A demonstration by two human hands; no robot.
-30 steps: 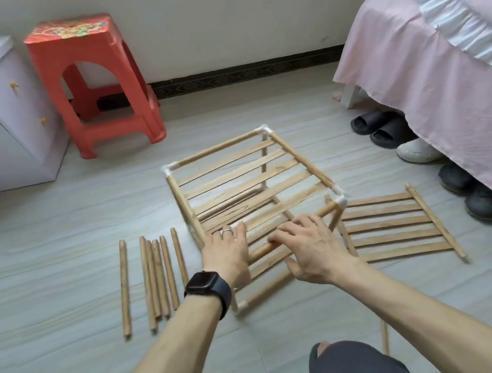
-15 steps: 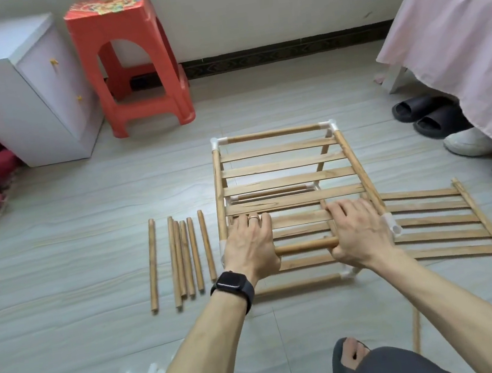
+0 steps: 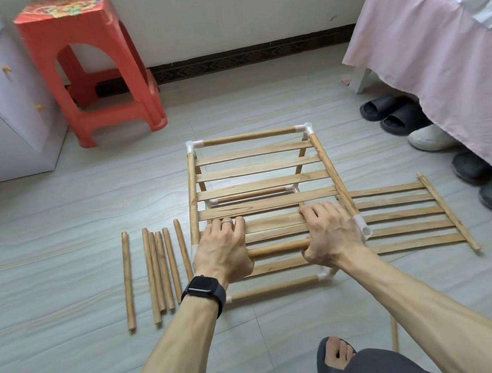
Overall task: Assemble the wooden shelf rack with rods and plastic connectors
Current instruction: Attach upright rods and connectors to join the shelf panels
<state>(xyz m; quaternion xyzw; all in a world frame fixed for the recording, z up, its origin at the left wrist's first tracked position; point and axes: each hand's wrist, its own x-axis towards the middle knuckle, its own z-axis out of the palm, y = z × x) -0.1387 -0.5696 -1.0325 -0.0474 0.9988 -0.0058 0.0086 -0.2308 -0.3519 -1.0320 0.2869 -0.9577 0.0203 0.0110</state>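
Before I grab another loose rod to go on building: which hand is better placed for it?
Left. The left hand grips the rack right beside the loose rods; the right hand is across the frame.

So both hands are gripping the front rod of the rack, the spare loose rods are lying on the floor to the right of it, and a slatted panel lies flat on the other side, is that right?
Not quite. In the head view the loose rods lie left of the rack, and the slatted panel lies flat on its right. The rest holds: the left hand and right hand are both on the front rod.
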